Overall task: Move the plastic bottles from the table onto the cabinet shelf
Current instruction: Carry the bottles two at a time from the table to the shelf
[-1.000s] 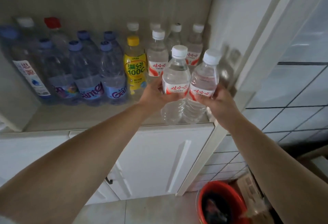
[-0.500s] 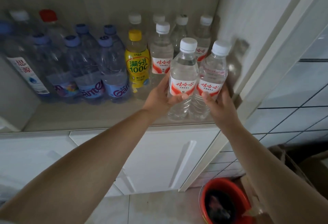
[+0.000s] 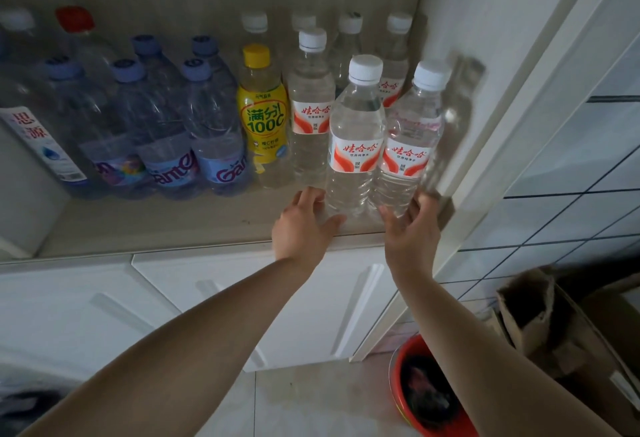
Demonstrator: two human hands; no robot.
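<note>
Two clear water bottles with white caps and red-and-white labels stand upright side by side at the front right of the cabinet shelf (image 3: 173,225): the left bottle (image 3: 355,138) and the right bottle (image 3: 408,145). My left hand (image 3: 304,225) hovers at the left bottle's base with spread, relaxed fingers. My right hand (image 3: 412,228) sits at the right bottle's base, fingers loosely spread around it. Neither hand grips a bottle.
Behind stand more white-capped bottles (image 3: 310,107), a yellow drink bottle (image 3: 263,114), several blue-capped bottles (image 3: 214,131) and a tall labelled bottle (image 3: 34,135). White cabinet doors (image 3: 311,301) lie below. A red bucket (image 3: 426,384) and cardboard boxes (image 3: 540,319) sit on the floor, right.
Both bottles have gone from held in the air down onto the shelf. My hands have slid down to their bases and let go.
</note>
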